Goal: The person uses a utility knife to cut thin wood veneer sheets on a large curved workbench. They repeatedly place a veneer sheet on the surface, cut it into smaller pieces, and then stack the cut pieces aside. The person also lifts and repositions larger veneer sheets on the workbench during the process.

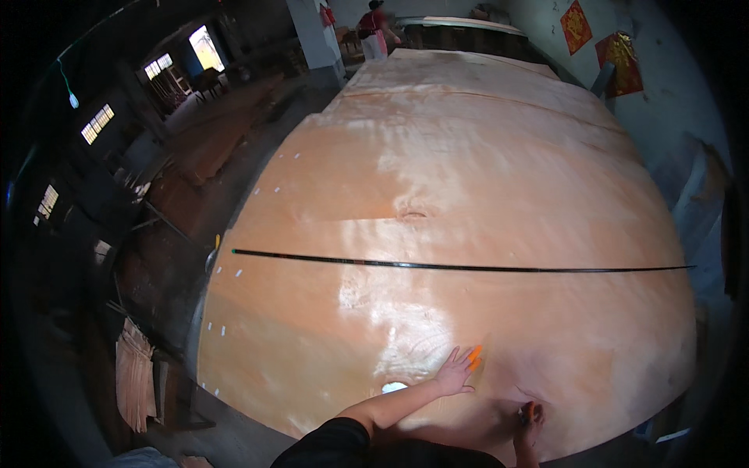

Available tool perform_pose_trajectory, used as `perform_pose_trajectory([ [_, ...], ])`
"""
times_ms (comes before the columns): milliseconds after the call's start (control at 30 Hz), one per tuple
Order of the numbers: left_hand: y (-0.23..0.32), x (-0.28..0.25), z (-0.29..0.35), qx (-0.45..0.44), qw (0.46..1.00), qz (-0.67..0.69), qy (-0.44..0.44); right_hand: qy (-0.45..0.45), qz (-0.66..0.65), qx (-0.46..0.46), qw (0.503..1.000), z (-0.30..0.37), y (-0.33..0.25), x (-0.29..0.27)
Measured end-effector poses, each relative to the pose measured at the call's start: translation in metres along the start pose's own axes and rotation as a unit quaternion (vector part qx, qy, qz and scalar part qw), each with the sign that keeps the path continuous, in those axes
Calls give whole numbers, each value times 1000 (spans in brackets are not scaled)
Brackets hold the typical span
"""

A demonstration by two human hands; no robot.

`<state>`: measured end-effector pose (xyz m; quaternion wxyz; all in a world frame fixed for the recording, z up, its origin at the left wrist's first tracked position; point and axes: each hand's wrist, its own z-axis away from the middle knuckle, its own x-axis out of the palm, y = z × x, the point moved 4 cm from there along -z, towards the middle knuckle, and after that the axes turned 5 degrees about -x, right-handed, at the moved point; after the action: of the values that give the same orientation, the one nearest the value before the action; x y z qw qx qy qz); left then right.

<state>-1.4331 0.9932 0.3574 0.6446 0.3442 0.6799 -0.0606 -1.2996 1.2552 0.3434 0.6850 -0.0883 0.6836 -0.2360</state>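
Note:
A broad sheet of pale orange-brown wood veneer (499, 187) covers the large surface in front of me. My left hand (454, 374) lies flat on it with the fingers spread. Something bright orange (474, 357) shows at its fingertips, perhaps finger covers. Further right and nearer to me, my right hand (535, 427) is closed around a small dark and orange tool (531, 410); its exact kind is too small to make out. A dark split or crease (530, 391) in the veneer runs just beyond that hand. Beside my left forearm is a white patch (395, 387).
A long thin black strip (460, 267) lies across the veneer. Small white tabs (223, 331) dot its left edge. Stacked veneer pieces (134, 374) stand at lower left. At the far end is another person (373, 33) near a pillar (315, 35). A wall (663, 109) borders the right.

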Motion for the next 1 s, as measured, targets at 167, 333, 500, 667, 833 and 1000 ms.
perform_pose_trajectory([
  [167, 4, 28, 15, 21, 999, -29, -21, 108, -259, 97, 955, 18, 44, 24],
  [333, -14, 65, 42, 6, 997, -25, 66, -6, -275, -62, 960, 6, 29, 40],
  [500, -3, 1, 87, -60, 992, 59, 97, -19, -578, 245, 778, -9, 14, 44],
  [667, 15, -9, 119, -92, 990, 92, 54, 0, -688, 257, 679, -33, 6, 51],
  [833, 26, -17, 141, -113, 980, 157, 53, 21, -716, 267, 645, -42, -2, 56],
  [1000, -8, -7, 156, -270, 876, 384, 106, -85, -659, 191, 723, 13, -47, 55],
])
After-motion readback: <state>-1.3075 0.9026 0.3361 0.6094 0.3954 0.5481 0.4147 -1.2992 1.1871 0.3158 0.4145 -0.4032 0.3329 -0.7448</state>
